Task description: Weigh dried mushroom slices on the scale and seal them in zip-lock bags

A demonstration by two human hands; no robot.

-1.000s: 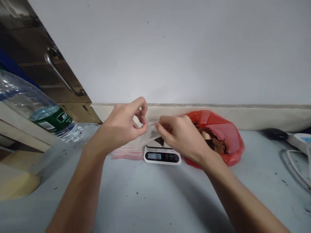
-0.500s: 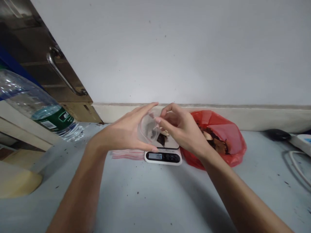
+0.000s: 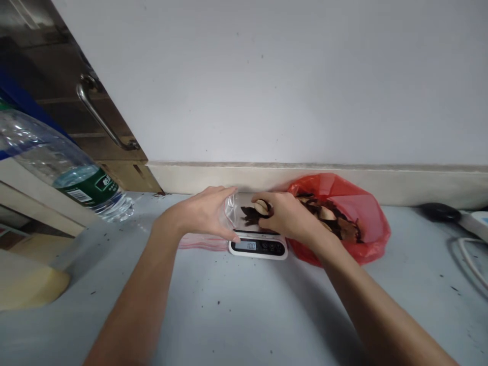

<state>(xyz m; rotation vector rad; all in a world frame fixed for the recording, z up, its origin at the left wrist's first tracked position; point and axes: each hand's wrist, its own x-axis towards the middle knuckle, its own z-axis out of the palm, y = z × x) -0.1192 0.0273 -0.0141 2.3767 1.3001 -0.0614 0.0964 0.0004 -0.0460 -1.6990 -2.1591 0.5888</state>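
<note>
My left hand [image 3: 202, 213] holds a small clear zip bag [image 3: 229, 209] over the left side of a white kitchen scale [image 3: 258, 249], its thumb by the display, which reads 10.0. On the scale's plate lie dark brown dried pieces [image 3: 249, 215] and a pale dried slice [image 3: 261, 206]. The fingers of my right hand [image 3: 292, 216] are curled around the slice and some dark pieces at the plate's right side; the fingertips are partly hidden. Right of the scale, an open red plastic bag [image 3: 368, 211] contains more brown and pale dried pieces.
A stack of red-edged zip bags [image 3: 204, 242] lies left of the scale. A water bottle [image 3: 91, 185] leans in at the left near a metal door handle [image 3: 101, 119]. The wall [image 3: 290, 101] rises behind. A black object [image 3: 440, 212] and white cable [image 3: 467, 259] are at the right.
My right hand has left the mouth of the clear bag and lowered to the dried pieces on the scale. My left hand has lowered slightly with the bag.
</note>
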